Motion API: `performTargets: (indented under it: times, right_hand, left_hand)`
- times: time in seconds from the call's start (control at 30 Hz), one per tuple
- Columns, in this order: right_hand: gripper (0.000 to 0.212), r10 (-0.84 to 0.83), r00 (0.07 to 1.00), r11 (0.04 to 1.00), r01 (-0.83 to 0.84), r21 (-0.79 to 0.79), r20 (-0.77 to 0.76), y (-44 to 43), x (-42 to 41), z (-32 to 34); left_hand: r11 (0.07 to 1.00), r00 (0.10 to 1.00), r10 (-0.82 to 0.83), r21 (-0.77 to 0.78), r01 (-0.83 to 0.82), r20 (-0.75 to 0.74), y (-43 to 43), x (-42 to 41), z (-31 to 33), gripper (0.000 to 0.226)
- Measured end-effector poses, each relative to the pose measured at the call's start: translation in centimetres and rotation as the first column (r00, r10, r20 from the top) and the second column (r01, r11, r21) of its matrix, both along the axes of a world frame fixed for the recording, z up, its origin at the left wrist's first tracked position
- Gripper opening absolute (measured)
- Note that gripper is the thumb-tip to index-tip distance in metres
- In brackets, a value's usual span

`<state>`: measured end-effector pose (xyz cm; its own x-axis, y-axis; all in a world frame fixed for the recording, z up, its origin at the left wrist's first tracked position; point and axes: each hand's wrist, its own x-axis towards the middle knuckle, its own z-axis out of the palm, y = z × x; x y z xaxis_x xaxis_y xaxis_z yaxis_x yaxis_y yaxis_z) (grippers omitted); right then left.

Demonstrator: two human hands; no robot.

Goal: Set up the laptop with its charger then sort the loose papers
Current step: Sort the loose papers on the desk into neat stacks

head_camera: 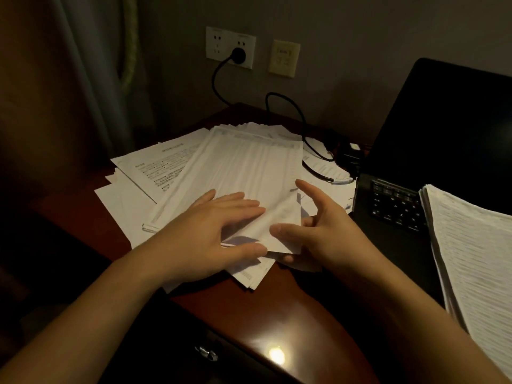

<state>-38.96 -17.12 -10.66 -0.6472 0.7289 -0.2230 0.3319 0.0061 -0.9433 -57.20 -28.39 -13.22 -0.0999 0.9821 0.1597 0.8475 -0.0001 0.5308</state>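
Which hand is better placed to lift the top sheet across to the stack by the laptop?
Right, probably. The right hand pinches the top sheet at its near corner and sits nearer the stack; the left hand lies flat on the sheet.

Head view: single, worn high, faces forward and down, close over tabletop toward the far wall.

Your right hand pinches the near corner of the top sheet, thumb above, fingers beneath. Your left hand lies flat on it just left of that pinch. Loose papers spread beyond the grip; the open laptop stands right of it, bearing a paper stack.
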Motion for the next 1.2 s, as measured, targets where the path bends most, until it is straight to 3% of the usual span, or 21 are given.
performTargets:
  times: [0.17,0.3,0.5,0.57,0.63,0.77,0.97,1.07,1.13,1.2]
  right_hand:
    - [0.097,0.017,1.000,1.000,-0.017,-0.018,-0.012,0.3,0.3,-0.1]
    - [0.102,0.056,0.996,0.993,-0.063,-0.103,-0.068,0.6,1.1,0.2]
    - [0.099,0.009,0.993,0.999,-0.015,-0.050,-0.115,0.2,0.7,0.0]
    - [0.098,-0.009,0.994,1.000,0.007,-0.016,-0.108,-0.1,0.5,-0.1]
    - [0.098,-0.028,0.995,0.999,0.031,0.030,-0.091,-0.4,0.2,-0.2]
    - [0.096,-0.041,0.996,0.998,0.044,0.036,-0.079,-0.2,0.2,-0.3]
    - [0.094,0.076,0.993,0.994,-0.083,-0.073,-0.095,0.7,1.2,0.1]
    - [0.099,0.097,0.990,0.993,-0.103,-0.059,-0.098,0.9,1.6,0.1]
    - [0.099,0.094,0.992,0.994,-0.099,-0.049,-0.088,0.8,1.7,0.2]
    - [0.099,0.074,0.994,0.997,-0.077,-0.027,-0.084,0.6,1.4,0.1]
  left_hand:
    - [0.982,0.973,0.058,0.163,-0.096,0.221,-0.5,0.0,0.0,0.045]
    - [0.958,0.961,0.091,0.239,-0.156,0.263,-0.8,0.7,0.3,0.053]
    - [0.931,0.972,0.108,0.320,-0.173,0.211,-1.2,0.8,0.7,0.064]
    - [0.952,0.988,0.068,0.287,-0.106,0.140,-1.1,0.6,0.6,0.055]
    - [0.974,0.983,0.047,0.211,-0.085,0.179,-0.9,0.8,0.7,0.041]
    - [0.974,0.975,0.103,0.177,-0.138,0.196,-0.7,0.6,0.3,0.051]
    - [0.981,0.966,0.136,0.109,-0.162,0.218,-0.7,0.6,0.4,0.047]
    - [0.977,0.936,0.092,0.152,-0.151,0.339,-0.7,0.7,0.6,0.041]
    - [0.969,0.911,0.082,0.181,-0.167,0.403,-0.8,0.8,0.8,0.057]
    - [0.955,0.922,0.107,0.219,-0.200,0.373,-0.8,0.8,0.8,0.071]
